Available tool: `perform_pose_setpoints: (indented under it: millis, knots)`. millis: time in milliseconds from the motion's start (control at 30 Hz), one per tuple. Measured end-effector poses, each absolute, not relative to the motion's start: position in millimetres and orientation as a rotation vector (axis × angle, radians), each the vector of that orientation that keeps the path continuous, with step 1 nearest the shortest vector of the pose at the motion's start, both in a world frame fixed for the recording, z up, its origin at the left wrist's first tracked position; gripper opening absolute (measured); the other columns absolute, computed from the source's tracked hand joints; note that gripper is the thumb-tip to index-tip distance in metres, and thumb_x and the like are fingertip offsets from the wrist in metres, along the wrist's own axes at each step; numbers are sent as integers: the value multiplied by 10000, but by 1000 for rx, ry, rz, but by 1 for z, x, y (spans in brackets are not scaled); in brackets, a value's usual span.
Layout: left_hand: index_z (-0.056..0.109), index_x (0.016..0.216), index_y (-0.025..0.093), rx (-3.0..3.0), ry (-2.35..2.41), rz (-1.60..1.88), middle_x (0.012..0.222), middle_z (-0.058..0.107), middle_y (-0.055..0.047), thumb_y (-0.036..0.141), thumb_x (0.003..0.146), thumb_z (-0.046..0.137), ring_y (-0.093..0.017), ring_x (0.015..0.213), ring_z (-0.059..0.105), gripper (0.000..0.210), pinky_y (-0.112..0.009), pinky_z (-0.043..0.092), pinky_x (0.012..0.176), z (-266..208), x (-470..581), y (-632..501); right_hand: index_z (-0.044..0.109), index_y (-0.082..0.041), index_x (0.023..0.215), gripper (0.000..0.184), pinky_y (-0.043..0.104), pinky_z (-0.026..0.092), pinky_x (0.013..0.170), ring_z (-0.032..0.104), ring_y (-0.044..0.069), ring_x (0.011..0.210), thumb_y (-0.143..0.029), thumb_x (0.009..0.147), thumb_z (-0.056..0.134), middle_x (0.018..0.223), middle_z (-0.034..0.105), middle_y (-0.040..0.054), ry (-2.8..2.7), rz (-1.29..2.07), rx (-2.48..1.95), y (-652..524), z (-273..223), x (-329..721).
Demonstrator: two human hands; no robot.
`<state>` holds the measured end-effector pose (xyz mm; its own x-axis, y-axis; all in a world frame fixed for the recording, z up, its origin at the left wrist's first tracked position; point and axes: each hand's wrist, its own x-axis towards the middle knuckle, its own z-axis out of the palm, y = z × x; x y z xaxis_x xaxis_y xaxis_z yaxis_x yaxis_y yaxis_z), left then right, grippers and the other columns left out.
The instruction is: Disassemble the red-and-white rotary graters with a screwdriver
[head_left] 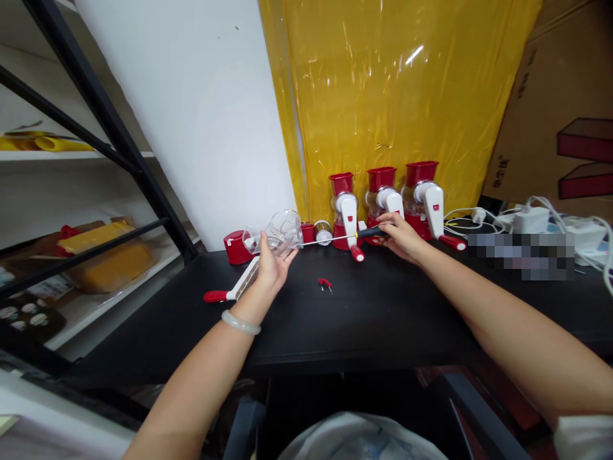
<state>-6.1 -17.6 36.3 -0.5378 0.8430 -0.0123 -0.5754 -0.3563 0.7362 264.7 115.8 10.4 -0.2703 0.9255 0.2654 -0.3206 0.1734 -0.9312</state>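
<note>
My left hand is closed round a clear plastic grater housing, lifted above the black table. In my right hand is a screwdriver with a dark handle; its long shaft points left, and the tip meets the right side of the housing. Behind my left hand sits a red base part. A white crank handle with a red grip lies left of my wrist. Small red pieces with screws rest on the table between my arms. A metal grater drum is behind the shaft.
Three assembled red and white rotary graters line the back of the black table. White cables and chargers lie at the right. A shelf rack stands left, and a large cardboard box leans at the back right.
</note>
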Motion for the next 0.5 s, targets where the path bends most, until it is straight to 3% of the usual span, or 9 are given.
perform_pose_setpoints:
  millis: [233, 367, 500]
  knots:
    - [595, 1250, 208, 481, 882, 1960, 1129, 677, -129, 551, 933, 486, -226, 1015, 677, 480, -385, 526, 938, 35, -3, -19, 526, -241, 834, 290, 320, 540, 657, 568, 147, 754, -184, 573, 637, 786, 550, -33, -1279, 1418, -542, 111, 15, 270]
    - [579, 1265, 234, 457, 871, 1977, 1115, 681, -116, 552, 923, 507, -223, 1019, 675, 473, -379, 527, 937, 35, -5, -18, 521, -241, 814, 170, 351, 554, 630, 573, 172, 748, -335, 702, 609, 795, 554, -6, -1315, 1361, -608, 119, 11, 267]
    - [578, 1269, 229, 444, 866, 1978, 1125, 676, -120, 560, 920, 508, -221, 1010, 676, 486, -376, 532, 928, 35, -7, -17, 523, -247, 837, 262, 352, 548, 595, 606, 175, 660, -508, 820, 538, 757, 588, 4, -1379, 1287, -674, 130, 4, 266]
